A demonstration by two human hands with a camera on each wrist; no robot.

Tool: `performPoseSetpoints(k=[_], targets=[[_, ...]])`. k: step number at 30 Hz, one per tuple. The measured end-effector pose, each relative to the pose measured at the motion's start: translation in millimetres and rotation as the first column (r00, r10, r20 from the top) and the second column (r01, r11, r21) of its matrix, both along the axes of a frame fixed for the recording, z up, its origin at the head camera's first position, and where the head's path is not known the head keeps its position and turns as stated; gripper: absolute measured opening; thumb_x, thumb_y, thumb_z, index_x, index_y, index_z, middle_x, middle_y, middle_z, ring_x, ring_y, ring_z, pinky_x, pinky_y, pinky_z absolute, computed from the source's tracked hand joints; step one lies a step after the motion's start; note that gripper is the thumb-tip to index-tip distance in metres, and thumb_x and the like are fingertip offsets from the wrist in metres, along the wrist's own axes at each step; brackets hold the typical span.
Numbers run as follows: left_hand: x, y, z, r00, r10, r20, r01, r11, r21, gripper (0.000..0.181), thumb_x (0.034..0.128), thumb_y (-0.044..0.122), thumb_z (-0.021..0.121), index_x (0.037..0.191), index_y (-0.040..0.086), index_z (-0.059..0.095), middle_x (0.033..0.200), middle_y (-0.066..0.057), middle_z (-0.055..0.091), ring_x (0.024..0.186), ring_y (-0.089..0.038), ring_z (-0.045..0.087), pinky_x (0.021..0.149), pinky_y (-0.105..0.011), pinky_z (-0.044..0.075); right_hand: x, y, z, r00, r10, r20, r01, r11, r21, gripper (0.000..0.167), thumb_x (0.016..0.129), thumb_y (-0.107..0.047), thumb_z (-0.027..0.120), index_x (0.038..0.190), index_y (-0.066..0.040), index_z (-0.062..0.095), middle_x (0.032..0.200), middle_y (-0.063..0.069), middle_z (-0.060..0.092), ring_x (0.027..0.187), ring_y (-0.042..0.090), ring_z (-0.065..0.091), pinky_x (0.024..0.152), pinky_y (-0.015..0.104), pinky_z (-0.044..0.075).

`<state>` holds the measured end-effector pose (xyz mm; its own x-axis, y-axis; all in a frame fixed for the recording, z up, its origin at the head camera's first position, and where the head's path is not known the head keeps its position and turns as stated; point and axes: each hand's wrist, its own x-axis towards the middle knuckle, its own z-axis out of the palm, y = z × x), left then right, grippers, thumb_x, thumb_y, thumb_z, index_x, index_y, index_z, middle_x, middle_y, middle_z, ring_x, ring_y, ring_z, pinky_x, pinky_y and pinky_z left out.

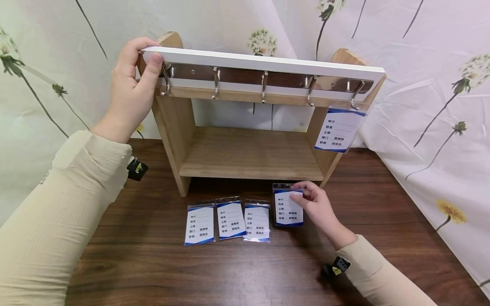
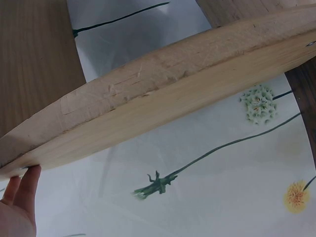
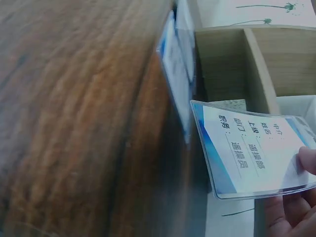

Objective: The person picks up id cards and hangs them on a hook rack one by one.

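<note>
My left hand (image 1: 132, 87) grips the left end of the white hook board (image 1: 245, 57) on the wooden rack, thumb on its front. In the left wrist view, that hand's fingers (image 2: 27, 192) touch the wooden side panel (image 2: 148, 98). My right hand (image 1: 319, 208) pinches a badge (image 1: 289, 208) by its upper right part, thumb in front; the right wrist view shows this badge (image 3: 247, 148) raised off the table. Another badge (image 1: 338, 129) hangs at the rightmost hook (image 1: 357, 95). Three badges lie in a row: left (image 1: 200, 225), middle (image 1: 231, 219) and right (image 1: 257, 222).
The rack's lower shelf (image 1: 249, 153) stands behind the badges. More metal hooks, such as the middle one (image 1: 264, 87), line the board. A dark wooden table (image 1: 237, 272) lies below, and a white floral cloth (image 1: 432, 106) covers the background.
</note>
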<state>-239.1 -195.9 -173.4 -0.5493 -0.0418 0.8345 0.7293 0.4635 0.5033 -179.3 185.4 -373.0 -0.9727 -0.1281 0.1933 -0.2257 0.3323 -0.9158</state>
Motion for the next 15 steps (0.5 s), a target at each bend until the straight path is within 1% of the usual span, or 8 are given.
performPoseSetpoints(k=[2,4,7,10,13,14,15], targets=[[-0.2,0.2,-0.2,1.000,-0.002,-0.001,0.002,1.000,0.007,0.032,0.1028,0.020,0.052,0.126,-0.002,0.054,0.096,0.023,0.050,0.080,-0.002,0.046,0.067,-0.019,0.036,-0.2,-0.6,3.6,1.000,-0.012,-0.010,0.011,1.000,-0.022,0.021,0.092,-0.003,0.066,0.109,0.009,0.063,0.060,-0.004,0.053,0.064,0.004,0.049,0.066,0.020,0.043],[-0.2,0.2,-0.4,1.000,0.001,0.001,-0.001,1.000,0.012,0.032,0.1026,0.020,0.052,0.126,-0.002,0.055,0.096,0.023,0.051,0.080,-0.002,0.046,0.067,-0.019,0.036,-0.2,-1.3,7.8,0.999,-0.024,-0.024,0.023,0.999,-0.041,0.021,0.092,-0.002,0.066,0.108,0.010,0.063,0.062,-0.008,0.055,0.065,0.003,0.050,0.066,0.019,0.043],[0.0,0.4,-0.6,1.000,0.006,0.005,-0.006,1.000,0.016,0.031,0.1025,0.020,0.052,0.125,-0.001,0.056,0.095,0.023,0.051,0.079,-0.002,0.046,0.067,-0.019,0.035,-0.9,-2.1,13.2,0.998,-0.028,-0.048,0.025,0.997,-0.067,0.019,0.092,0.000,0.065,0.107,0.011,0.063,0.063,-0.009,0.057,0.063,0.001,0.049,0.061,0.017,0.041],[0.5,0.2,-0.6,1.000,0.017,0.009,-0.017,1.000,0.006,0.030,0.1027,0.021,0.052,0.125,0.002,0.057,0.094,0.023,0.050,0.079,-0.003,0.045,0.065,-0.019,0.035,-1.7,-2.6,17.6,0.997,-0.029,-0.075,0.024,0.997,-0.075,0.018,0.092,0.002,0.063,0.107,0.012,0.062,0.063,-0.009,0.056,0.062,0.001,0.048,0.058,0.017,0.040],[0.2,0.0,-0.7,1.000,0.023,0.010,-0.023,1.000,0.000,0.029,0.1027,0.022,0.052,0.125,0.005,0.058,0.094,0.023,0.049,0.080,-0.003,0.045,0.065,-0.019,0.035,-2.3,-3.4,21.8,0.995,-0.026,-0.095,0.018,0.996,-0.086,0.018,0.092,0.003,0.063,0.107,0.013,0.062,0.068,-0.013,0.062,0.066,0.000,0.053,0.062,0.016,0.044],[0.1,-0.2,-0.7,1.000,0.025,0.009,-0.025,1.000,-0.004,0.029,0.1027,0.022,0.052,0.125,0.004,0.058,0.093,0.023,0.049,0.079,-0.003,0.045,0.064,-0.019,0.035,-2.6,-3.7,23.0,0.995,-0.025,-0.099,0.016,0.996,-0.092,0.018,0.092,0.003,0.062,0.107,0.013,0.062,0.072,-0.015,0.065,0.070,-0.001,0.056,0.065,0.016,0.046],[0.0,-0.4,-0.8,1.000,0.025,0.009,-0.025,1.000,-0.005,0.029,0.1027,0.022,0.052,0.125,0.004,0.058,0.093,0.023,0.049,0.079,-0.003,0.045,0.064,-0.019,0.035,-2.9,-4.0,24.5,0.994,-0.020,-0.104,0.010,0.995,-0.095,0.019,0.093,0.003,0.062,0.108,0.014,0.061,0.074,-0.016,0.066,0.071,-0.001,0.057,0.065,0.016,0.046]])
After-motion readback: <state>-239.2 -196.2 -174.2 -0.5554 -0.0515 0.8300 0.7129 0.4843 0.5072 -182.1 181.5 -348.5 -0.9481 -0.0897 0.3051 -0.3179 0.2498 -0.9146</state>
